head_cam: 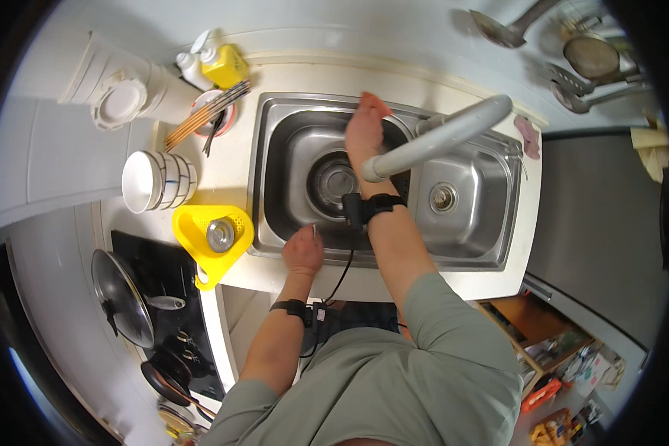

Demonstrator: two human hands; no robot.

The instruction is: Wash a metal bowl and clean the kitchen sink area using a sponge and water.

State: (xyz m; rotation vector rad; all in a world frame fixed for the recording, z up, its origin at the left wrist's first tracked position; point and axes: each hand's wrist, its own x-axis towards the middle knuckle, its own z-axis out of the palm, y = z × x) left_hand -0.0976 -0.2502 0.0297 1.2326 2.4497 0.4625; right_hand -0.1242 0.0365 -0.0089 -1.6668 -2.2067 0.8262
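Note:
My right hand [364,129] is closed around an orange-red cloth [374,103] at the back rim of the large basin of a stainless steel double sink [290,142]. The grey faucet spout [451,136] crosses above my right forearm. My left hand [303,249], its fingers curled, is at the front rim of the same basin; a small bit of something shiny shows at its fingertips, too small to name. Between the hands, a round drain strainer [336,183] lies at the basin's bottom. A black strap with a device circles each forearm.
Left of the sink are a yellow plastic drain basket [185,223] holding a small glass bowl [221,234], stacked bowls [140,181], chopsticks [200,116] and a yellow bottle [226,67]. A lidded pan [124,298] is on the black cooktop [170,267]. Ladles [496,30] hang at the back right.

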